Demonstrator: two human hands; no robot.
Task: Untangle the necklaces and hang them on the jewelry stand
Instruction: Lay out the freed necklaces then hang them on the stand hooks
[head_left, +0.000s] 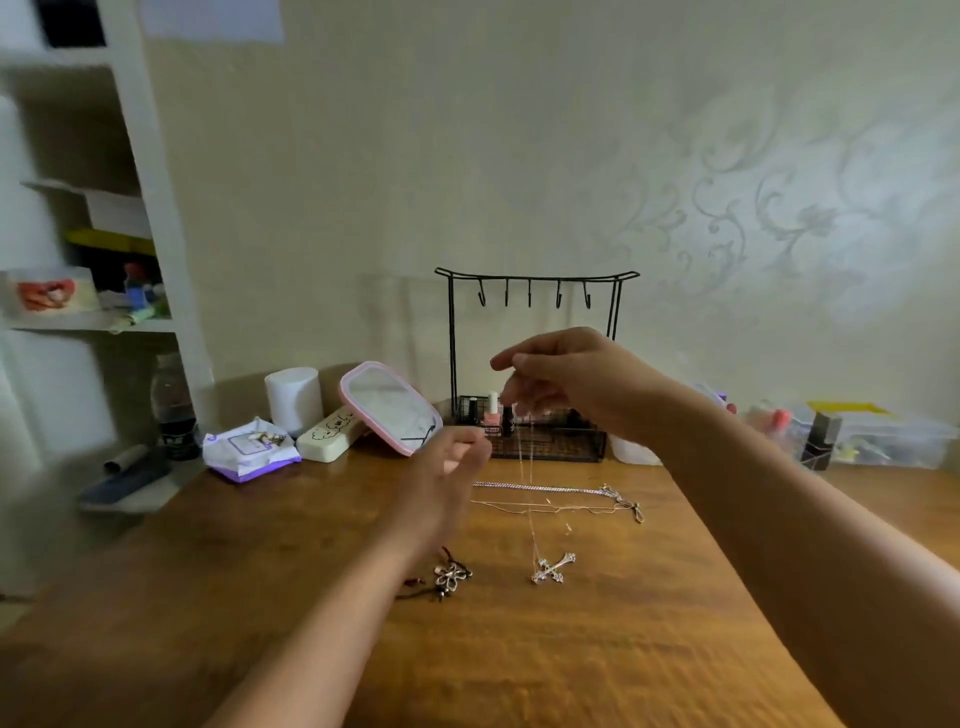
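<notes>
Head view: cross necklace (527, 499) lifted in front of the jewelry stand (535, 364).

Right hand (566, 379) pinches the thin chain high up; it hangs nearly vertical, with the cross pendant (553, 567) resting on the table (571, 649). Left hand (452, 457), lower and beside the chain, has curled fingers; whether it holds the chain I cannot tell. The empty hooks (531, 297) lie above and behind, nearer the right hand.

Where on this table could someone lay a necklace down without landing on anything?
The near table, from the cross pendant and flower pendant toward the camera, is bare. So is the left part, in front of the wipes pack. It is crowded at the back, around the stand and mirror, and mid-table where chains lie.
</notes>
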